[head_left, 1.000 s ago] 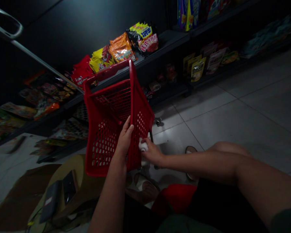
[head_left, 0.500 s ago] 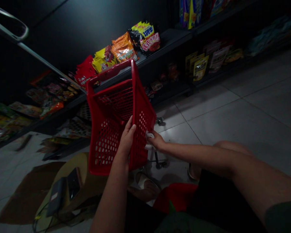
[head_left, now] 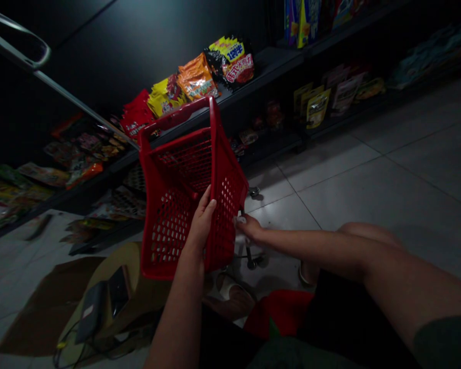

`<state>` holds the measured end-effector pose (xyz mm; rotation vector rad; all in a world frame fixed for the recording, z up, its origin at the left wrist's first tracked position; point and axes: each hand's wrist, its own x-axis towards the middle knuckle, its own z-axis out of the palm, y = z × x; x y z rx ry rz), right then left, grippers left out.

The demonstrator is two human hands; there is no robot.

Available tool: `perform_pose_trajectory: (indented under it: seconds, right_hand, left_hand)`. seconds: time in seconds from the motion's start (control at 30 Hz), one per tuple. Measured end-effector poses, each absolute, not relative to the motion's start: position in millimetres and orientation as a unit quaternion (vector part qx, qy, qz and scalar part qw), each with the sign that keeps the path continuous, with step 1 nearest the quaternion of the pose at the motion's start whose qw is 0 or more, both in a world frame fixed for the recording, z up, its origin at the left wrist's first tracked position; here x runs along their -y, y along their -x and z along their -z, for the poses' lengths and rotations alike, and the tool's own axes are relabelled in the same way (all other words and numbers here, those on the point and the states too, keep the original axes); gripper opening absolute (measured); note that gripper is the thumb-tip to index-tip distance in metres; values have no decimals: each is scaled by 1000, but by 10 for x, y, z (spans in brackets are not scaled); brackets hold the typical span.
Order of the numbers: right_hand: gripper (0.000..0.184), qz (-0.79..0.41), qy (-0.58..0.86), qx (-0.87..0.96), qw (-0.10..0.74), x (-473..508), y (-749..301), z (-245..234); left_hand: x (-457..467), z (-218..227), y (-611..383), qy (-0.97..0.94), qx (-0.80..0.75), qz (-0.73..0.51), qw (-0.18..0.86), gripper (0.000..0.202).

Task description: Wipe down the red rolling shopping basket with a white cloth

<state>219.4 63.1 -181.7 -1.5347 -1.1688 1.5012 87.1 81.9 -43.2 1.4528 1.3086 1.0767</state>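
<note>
A red plastic shopping cart (head_left: 223, 225) with perforated walls stands in front of me, its basket tilted in my view. My left hand (head_left: 202, 220) is closed on the basket's near rim, the thumb lying along the top. Beside the outer wall of the basket, my right hand (head_left: 250, 228) pinches a crumpled white wipe or tissue (head_left: 239, 221). The fingers partly hide the white piece, and it is slightly blurred. Whether it touches the wall just now, I cannot tell.
Behind the cart runs a dark shelf (head_left: 276, 60) with snack packets (head_left: 197, 77). A round-topped stool (head_left: 134, 256) at lower left bears a phone (head_left: 118, 290) and a dark power bank-like block (head_left: 91, 311) with cables. Flattened cardboard (head_left: 34, 312) lies on the tiled floor. A metal pole (head_left: 80, 105) slants at upper left.
My right hand has shifted slightly down along the basket's outer side with the white piece. My left hand keeps its hold on the rim, and the cart stays in place.
</note>
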Motion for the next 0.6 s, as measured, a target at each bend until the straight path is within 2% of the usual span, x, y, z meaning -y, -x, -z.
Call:
perform_pose_trajectory:
  seconds: [0.13,0.2,0.4,0.5,0.6]
  right_hand:
    - [20,-645,482,523,278,-126,-2080,1903]
    - [17,-647,475,530,273,-173,-2120,1878]
    - [33,-555,608,460,332,-878,-2316,1696]
    - [36,-562,612,452,324,-620,-2205,1723]
    - [35,-631,525,489,295,-37,-2032,1775]
  left_hand:
    - [-823,455,-824,-592,-523,-434,434,54]
    - [-819,453,-808,-596,-526,-429,428,53]
    - [-792,399,-892,-585,-535,-429,434,55]
    - [-791,379,-926,-584,-538,-428,431,55]
    - [-796,379,-914,-586,-533,-432,431,54]
